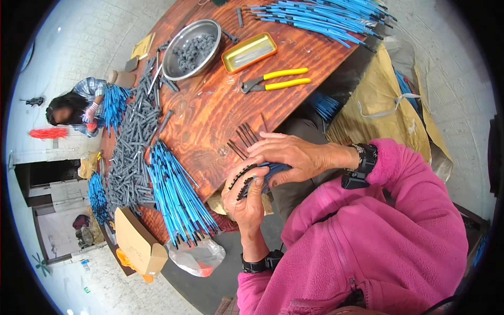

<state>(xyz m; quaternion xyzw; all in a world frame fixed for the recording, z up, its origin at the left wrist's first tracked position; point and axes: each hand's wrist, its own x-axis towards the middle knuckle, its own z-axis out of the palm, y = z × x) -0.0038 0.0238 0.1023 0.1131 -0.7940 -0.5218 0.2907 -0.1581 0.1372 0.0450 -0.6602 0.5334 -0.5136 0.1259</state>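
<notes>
A bundle of thin blue rods (275, 169) with dark ends is held between my two hands over the near table edge. My left hand (242, 197) is closed round its left end, thumb on the near side, with a row of black tips showing by the fingers. From the right my right hand (294, 152) lies over the bundle, fingers bent across it and touching the left hand's fingers. Several thin dark rods (244, 137) stick out beyond the fingers above the tabletop. My palms hide the middle of the bundle.
On the wooden table (210, 113) lie yellow-handled cutters (275, 81), an orange-rimmed tin (249, 52), a steel bowl (191, 50) of grey parts, a grey heap of small tubes (131, 147) and blue rod bundles (178, 194). A cardboard box (137, 241) stands left. Another person (79, 107) sits across.
</notes>
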